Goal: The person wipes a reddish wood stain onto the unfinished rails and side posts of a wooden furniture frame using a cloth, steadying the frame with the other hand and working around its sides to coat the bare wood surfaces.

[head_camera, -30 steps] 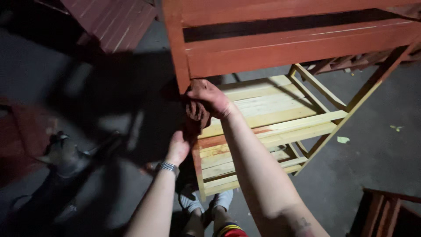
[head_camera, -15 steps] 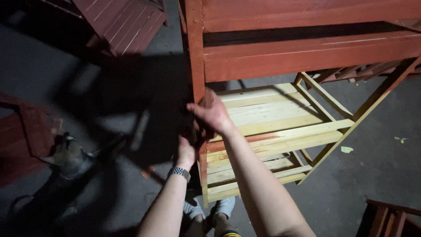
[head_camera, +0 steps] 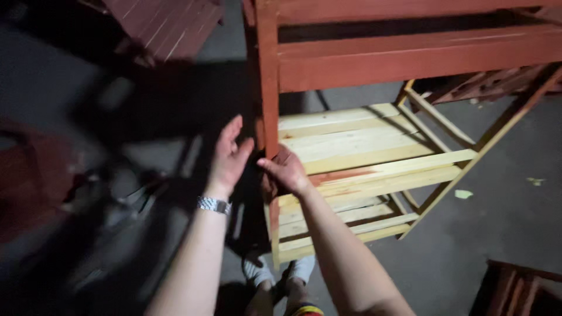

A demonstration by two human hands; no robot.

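Observation:
A wooden rack stands in front of me, its upright post (head_camera: 268, 88) and top rails painted red and its lower shelf slats (head_camera: 351, 140) bare pale wood. My right hand (head_camera: 288, 171) presses a dark, red-stained cloth (head_camera: 270, 188) against the post at shelf height, with the fingers closed around it. My left hand (head_camera: 229, 153) hovers just left of the post, palm toward it, fingers spread and holding nothing. A metal watch (head_camera: 213, 205) is on that wrist. A red smear marks the front slat (head_camera: 351, 175).
A red slatted panel (head_camera: 170, 23) lies at the upper left, and a red wooden frame (head_camera: 521, 287) sits at the lower right. My shoes (head_camera: 281, 274) are on the grey concrete floor (head_camera: 503, 222) beside the rack's foot. Blurred dark shapes fill the left side.
My left hand has come off the post and opened to its left. My right hand with the cloth has slid lower on the post. The view has shifted right.

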